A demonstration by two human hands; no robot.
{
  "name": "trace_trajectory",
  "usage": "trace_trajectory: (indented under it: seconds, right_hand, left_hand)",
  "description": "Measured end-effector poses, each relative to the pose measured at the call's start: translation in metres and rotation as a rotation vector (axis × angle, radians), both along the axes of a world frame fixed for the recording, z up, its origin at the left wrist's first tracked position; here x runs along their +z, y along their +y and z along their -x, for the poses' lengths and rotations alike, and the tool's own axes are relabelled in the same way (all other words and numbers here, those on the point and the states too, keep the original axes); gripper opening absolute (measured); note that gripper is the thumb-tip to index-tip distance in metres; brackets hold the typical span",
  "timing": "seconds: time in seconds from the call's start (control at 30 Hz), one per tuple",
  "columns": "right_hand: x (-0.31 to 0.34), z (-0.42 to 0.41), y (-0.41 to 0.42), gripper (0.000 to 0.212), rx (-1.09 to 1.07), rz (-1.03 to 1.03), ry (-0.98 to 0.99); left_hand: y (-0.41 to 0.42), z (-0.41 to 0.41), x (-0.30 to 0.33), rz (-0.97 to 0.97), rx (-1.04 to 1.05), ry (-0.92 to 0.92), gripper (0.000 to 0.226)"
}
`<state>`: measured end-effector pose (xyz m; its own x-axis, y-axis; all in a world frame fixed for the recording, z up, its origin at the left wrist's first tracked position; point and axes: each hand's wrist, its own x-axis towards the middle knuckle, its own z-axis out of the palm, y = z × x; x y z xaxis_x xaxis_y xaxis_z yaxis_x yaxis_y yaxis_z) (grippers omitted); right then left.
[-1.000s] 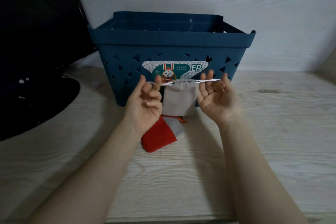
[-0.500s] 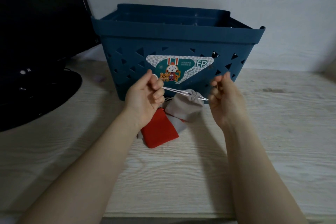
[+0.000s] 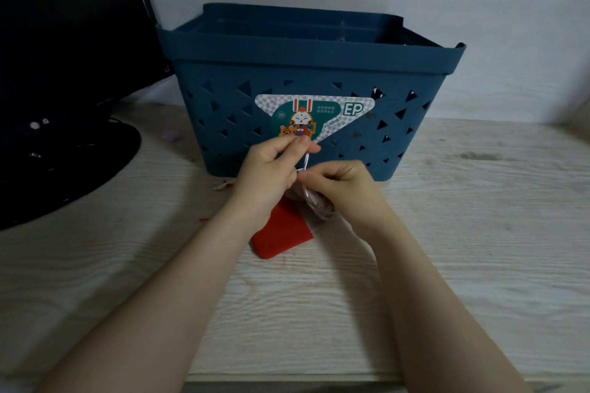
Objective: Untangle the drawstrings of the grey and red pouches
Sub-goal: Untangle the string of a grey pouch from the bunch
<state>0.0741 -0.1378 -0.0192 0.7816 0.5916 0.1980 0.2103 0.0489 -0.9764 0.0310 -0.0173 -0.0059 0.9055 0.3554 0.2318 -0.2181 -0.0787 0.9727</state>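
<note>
A red pouch lies flat on the wooden table, partly under my left wrist. The grey pouch is bunched just beyond it, mostly hidden by my right hand. A thin white drawstring runs up from the grey pouch. My left hand pinches the string's upper end. My right hand pinches the string lower down, right at the pouch's mouth. The two hands touch each other in front of the basket.
A dark blue plastic basket with triangular holes and a sticker stands right behind my hands. A black monitor with its round base fills the left. Small scraps lie left of my hands. The table's front edge is near.
The hands were apart, stretching the drawstring level with the grey pouch hanging. Now they have come together low, the string runs nearly upright, and the grey pouch is bunched under my right hand.
</note>
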Motion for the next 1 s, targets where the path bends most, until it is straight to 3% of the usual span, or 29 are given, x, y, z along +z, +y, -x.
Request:
trace_trajectory:
  seconds: [0.1, 0.2, 0.27, 0.33, 0.57, 0.67, 0.9, 1.0]
  right_hand:
    - [0.003, -0.002, 0.000, 0.032, -0.103, -0.135, 0.107]
    - [0.006, -0.006, -0.005, 0.022, -0.117, -0.245, 0.272]
    - [0.007, -0.009, -0.008, 0.021, -0.119, -0.279, 0.308]
    - [0.007, -0.010, -0.009, 0.021, -0.135, -0.280, 0.295]
    - [0.010, -0.007, -0.007, 0.022, -0.085, -0.260, 0.335]
    - [0.011, -0.008, -0.008, 0.024, -0.131, -0.246, 0.394]
    - [0.012, -0.003, -0.005, 0.017, -0.220, -0.142, 0.231]
    - [0.013, -0.004, -0.006, 0.019, -0.293, -0.260, 0.244]
  left_hand:
    - [-0.002, 0.000, 0.001, 0.127, -0.112, 0.012, 0.008]
    - [-0.005, -0.001, -0.006, -0.073, -0.157, 0.086, 0.022]
    - [-0.007, -0.001, -0.010, -0.232, -0.175, 0.097, 0.011]
    - [-0.008, -0.001, -0.011, -0.266, -0.180, 0.109, 0.011]
    - [-0.010, 0.004, -0.002, -0.137, -0.142, 0.161, 0.029]
    - [-0.006, 0.004, 0.002, 0.003, -0.130, 0.194, 0.024]
    - [-0.004, 0.007, 0.001, -0.121, -0.251, 0.282, 0.017]
    - [-0.001, 0.005, 0.002, 0.137, -0.317, 0.383, 0.027]
